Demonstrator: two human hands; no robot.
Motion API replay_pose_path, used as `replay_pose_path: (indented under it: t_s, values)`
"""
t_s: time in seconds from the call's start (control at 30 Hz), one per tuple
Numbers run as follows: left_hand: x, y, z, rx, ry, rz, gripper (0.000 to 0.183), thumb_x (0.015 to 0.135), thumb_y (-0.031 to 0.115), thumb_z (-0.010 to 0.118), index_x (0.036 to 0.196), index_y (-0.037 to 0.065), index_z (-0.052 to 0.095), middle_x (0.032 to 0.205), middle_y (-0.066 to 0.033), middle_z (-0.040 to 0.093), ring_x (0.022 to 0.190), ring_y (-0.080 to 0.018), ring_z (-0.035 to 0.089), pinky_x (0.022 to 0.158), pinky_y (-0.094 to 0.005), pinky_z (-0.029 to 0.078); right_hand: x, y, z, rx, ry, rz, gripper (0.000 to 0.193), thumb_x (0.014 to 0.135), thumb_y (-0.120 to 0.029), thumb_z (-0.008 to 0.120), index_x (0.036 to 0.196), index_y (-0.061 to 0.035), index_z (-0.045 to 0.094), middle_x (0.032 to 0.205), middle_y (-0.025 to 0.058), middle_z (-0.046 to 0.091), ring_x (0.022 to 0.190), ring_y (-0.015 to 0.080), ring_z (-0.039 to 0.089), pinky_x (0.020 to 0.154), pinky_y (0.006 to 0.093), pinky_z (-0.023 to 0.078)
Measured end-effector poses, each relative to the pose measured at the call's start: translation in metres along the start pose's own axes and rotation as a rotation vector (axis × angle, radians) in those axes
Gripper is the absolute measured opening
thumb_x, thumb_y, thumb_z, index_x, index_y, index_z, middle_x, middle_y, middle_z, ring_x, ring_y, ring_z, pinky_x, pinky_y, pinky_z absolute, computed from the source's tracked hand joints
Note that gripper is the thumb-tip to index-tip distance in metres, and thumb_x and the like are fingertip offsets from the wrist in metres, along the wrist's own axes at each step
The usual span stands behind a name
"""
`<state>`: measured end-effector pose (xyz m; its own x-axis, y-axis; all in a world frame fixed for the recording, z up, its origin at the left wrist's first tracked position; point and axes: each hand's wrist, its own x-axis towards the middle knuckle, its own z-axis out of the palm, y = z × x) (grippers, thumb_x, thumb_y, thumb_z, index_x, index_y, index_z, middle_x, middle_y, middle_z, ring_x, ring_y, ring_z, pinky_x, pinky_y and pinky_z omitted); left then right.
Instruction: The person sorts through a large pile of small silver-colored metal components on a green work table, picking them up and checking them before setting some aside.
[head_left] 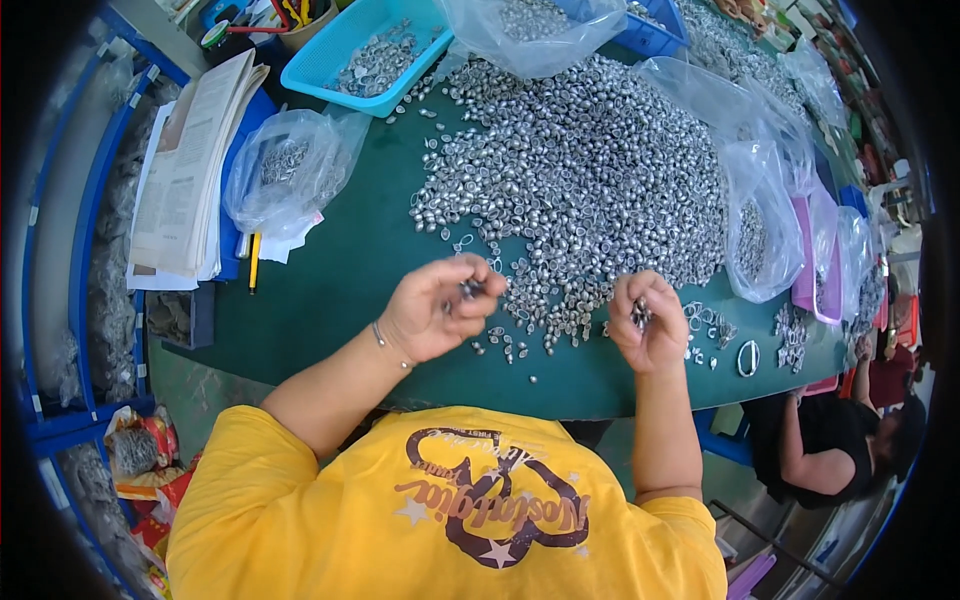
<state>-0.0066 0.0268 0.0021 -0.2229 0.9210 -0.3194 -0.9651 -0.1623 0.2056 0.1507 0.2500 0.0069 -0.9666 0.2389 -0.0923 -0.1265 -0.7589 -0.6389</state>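
A large heap of small silver metal pieces (600, 160), rounded and shiny, is spread over the green table (330, 300). At its near left edge my left hand (430, 310) is raised with the fingers curled round a few of these silver metal pieces (470, 288). My right hand (652, 325) stays by the heap's near right edge, its fingers bent over more silver metal pieces (640, 314). Between the two hands, several loose pieces (508, 347) lie close to the table's front edge. The exact shape of the held pieces is too small to tell.
A turquoise basket (310, 80) of parts stands at the back left, near a plastic bag (290, 165) and stacked papers (180, 190). Plastic bags (762, 220) and a purple basket (808, 260) line the right. A co-worker (825, 450) sits at the far right.
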Motion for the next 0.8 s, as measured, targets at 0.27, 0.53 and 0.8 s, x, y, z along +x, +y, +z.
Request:
replay_pose_path:
  t_s: [0.27,0.53,0.8]
  values:
    - [0.026,0.0,-0.005,1.988,0.224,0.642,0.01,0.075,0.016,0.067,0.082,0.009,0.069,0.075,-0.0097,0.061,0.068,-0.0264,0.06,0.064,-0.0361,0.049,0.014,0.033,0.011,-1.924,0.224,-0.306,0.014,0.08,-0.015,0.063,0.088,-0.0044,0.066,0.078,0.0149,0.064,0.07,0.0298,0.063,0.062,0.036,0.05]
    - [0.025,-0.009,-0.002,2.135,0.241,0.656,0.009,0.077,0.014,0.064,0.08,0.006,0.067,0.076,-0.0092,0.06,0.072,-0.0284,0.06,0.064,-0.0383,0.049,0.016,0.03,0.016,-2.014,0.15,-0.224,0.015,0.078,-0.014,0.066,0.09,-0.0047,0.066,0.079,0.0138,0.064,0.071,0.0299,0.063,0.063,0.0362,0.05]
    - [0.011,-0.009,-0.002,1.994,0.232,0.668,0.012,0.075,0.007,0.067,0.086,0.004,0.068,0.07,-0.0088,0.058,0.061,-0.0231,0.057,0.058,-0.0317,0.047,0.002,0.034,0.015,-1.313,0.144,-0.168,0.017,0.074,-0.003,0.07,0.09,-0.0045,0.067,0.063,0.0022,0.055,0.054,0.0085,0.047,0.051,0.0227,0.039]
